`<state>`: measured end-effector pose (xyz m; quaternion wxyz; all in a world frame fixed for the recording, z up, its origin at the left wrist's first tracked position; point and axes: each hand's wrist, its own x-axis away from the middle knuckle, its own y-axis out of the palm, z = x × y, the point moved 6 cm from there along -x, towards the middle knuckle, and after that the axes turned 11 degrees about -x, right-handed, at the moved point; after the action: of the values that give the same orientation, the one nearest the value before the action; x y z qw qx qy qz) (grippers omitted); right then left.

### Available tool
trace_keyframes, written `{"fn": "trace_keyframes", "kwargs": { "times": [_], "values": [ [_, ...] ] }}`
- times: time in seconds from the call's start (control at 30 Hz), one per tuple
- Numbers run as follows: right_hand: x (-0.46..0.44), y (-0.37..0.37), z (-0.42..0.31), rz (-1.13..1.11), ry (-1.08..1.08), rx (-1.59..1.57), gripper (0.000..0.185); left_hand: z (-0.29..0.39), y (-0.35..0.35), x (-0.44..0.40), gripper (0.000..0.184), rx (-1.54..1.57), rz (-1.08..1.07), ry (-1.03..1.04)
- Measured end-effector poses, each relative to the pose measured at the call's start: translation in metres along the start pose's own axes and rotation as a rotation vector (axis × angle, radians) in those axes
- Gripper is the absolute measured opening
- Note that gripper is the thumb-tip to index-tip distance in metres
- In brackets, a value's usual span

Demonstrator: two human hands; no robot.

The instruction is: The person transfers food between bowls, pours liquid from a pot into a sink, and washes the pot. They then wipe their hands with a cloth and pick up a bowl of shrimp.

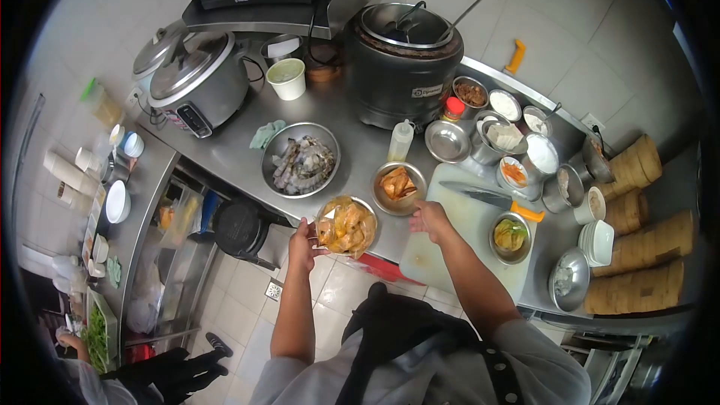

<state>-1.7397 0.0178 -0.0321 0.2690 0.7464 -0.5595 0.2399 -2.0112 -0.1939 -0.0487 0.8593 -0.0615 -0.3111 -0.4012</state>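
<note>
My left hand [302, 246] is closed on the side of a round bowl [373, 211] at the counter's front edge. Glossy orange-yellow food pieces [346, 229] fill it, seemingly in clear plastic. My right hand [430, 221] is beside a small metal bowl [382, 203], fingers apart with nothing visible in them; whether they touch its rim I cannot tell. Orange-red sauced pieces [397, 183] lie in that bowl. Behind stands a large metal bowl [268, 177] of raw grey shrimp [304, 163]. A squeeze bottle [400, 141] stands behind the small bowl.
A knife [480, 194] with an orange handle lies on the cutting board [450, 259], near a bowl of greens [510, 238]. Ingredient containers [541, 153] and bamboo steamers [641, 247] line the right. Cookers [199, 82] and a soup warmer [405, 67] stand behind. Another person's hand [73, 341] is lower left.
</note>
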Motion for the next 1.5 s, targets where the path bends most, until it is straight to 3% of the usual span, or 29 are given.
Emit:
{"fn": "trace_keyframes", "kwargs": {
  "times": [0.37, 0.53, 0.77, 0.93, 1.0, 1.07, 1.13, 1.2, 1.27, 1.3, 1.33, 1.5],
  "values": [
    [-0.021, 0.082, -0.008, -0.181, -0.062, -0.038, 0.049, -0.011, 0.004, 0.017, 0.057, 0.044, 0.042, 0.034],
    [-0.014, 0.069, -0.018, -0.242, -0.117, 0.049, 0.044, -0.018, 0.014, 0.018, 0.053, 0.049, 0.009, 0.069],
    [0.093, -0.064, -0.005, -0.286, -0.3, 0.082, 0.029, -0.037, 0.052, 0.001, 0.061, 0.038, -0.124, 0.098],
    [0.177, -0.18, 0.049, 0.003, -0.277, -0.017, 0.038, -0.048, 0.065, -0.004, 0.066, -0.007, -0.287, 0.052],
    [0.212, -0.222, 0.078, 0.123, -0.273, -0.036, 0.039, -0.065, 0.033, -0.011, 0.063, -0.187, 0.056, 0.129],
    [0.244, -0.257, 0.1, 0.206, -0.266, -0.061, 0.038, -0.096, 0.005, -0.015, 0.055, -0.239, 0.195, 0.149],
    [0.27, -0.297, 0.131, 0.373, -0.261, -0.067, 0.039, -0.16, -0.034, -0.027, 0.043, -0.403, 0.229, -0.019],
    [0.3, -0.331, 0.152, 0.438, -0.285, -0.077, 0.039, -0.204, -0.023, 0.015, 0.031, -0.592, -0.088, -0.439],
    [0.335, -0.373, 0.167, 0.548, -0.298, -0.007, 0.036, -0.225, -0.002, 0.07, 0.057, -0.695, -0.446, -0.279],
    [0.348, -0.395, 0.184, 0.599, -0.301, -0.055, 0.036, -0.209, 0.04, 0.114, 0.038, -0.843, -0.488, -0.242],
    [0.362, -0.415, 0.197, 0.629, -0.366, 0.013, 0.036, -0.251, 0.037, 0.078, 0.033, -1.117, -0.85, -0.312],
    [0.482, -0.511, 0.237, 0.902, -0.49, -0.037, 0.035, -0.302, 0.198, 0.135, 0.029, -1.803, -1.079, 0.149]
  ]
}}
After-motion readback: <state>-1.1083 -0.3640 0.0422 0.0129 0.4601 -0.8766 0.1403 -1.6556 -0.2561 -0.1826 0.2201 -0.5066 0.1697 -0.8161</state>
